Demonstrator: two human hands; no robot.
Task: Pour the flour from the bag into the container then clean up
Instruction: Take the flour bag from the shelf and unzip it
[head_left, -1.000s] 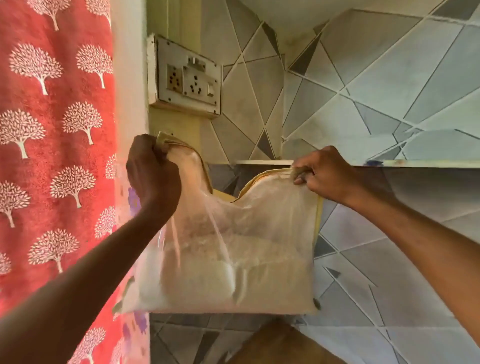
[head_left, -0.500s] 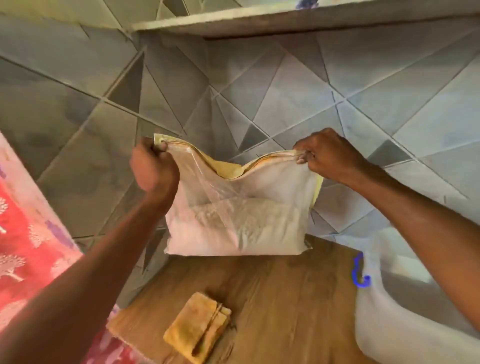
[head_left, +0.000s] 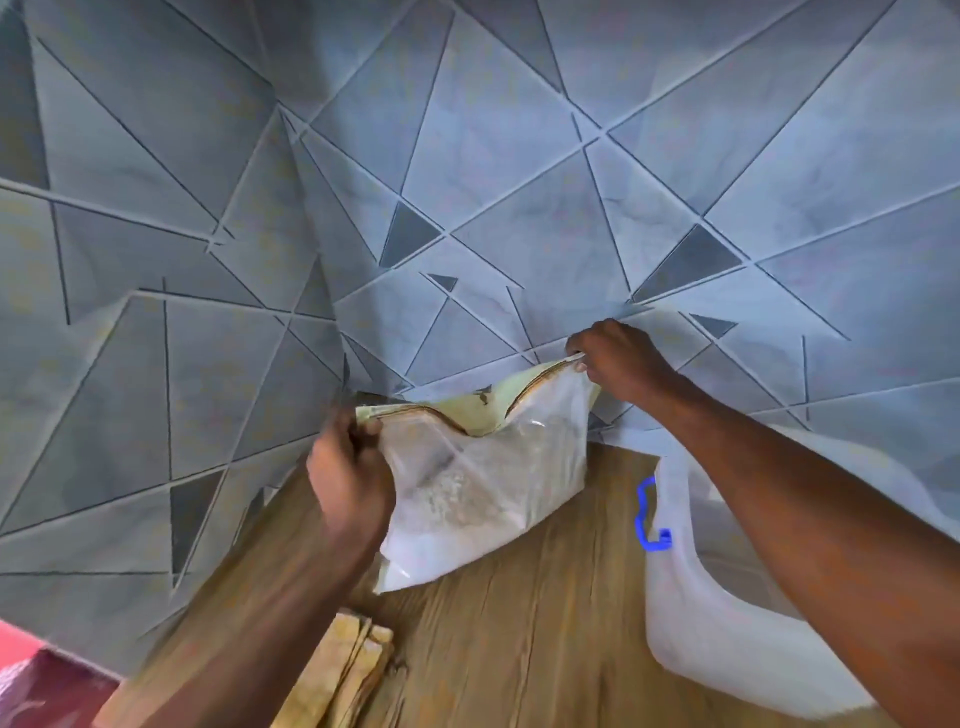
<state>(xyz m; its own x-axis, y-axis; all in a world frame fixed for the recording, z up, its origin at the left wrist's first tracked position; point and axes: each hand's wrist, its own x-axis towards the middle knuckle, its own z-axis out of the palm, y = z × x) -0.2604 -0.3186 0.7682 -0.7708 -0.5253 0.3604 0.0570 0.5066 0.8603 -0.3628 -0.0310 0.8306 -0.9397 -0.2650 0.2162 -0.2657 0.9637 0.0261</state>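
- Bag (head_left: 483, 483): clear plastic pouch, flour settled in its lower half, held above the far part of the wooden surface (head_left: 545, 597), tilted with its right corner higher.
- Left hand (head_left: 348, 478): grip pinches the bag's top-left corner.
- Right hand (head_left: 618, 364): grip pinches the top-right corner at the mouth; the mouth gapes between the two hands.
- Container (head_left: 727, 634): translucent white with a blue clasp (head_left: 649, 514), on the surface to the right of the bag, apart from it.
- Folded yellow cloth (head_left: 348, 675) lies near the left edge.
- Handling, judged: film is soft and likely slippery, the load sags low and shifts. Keep hold of the top corners; support the bottom when tipping, or flour may slump out suddenly.
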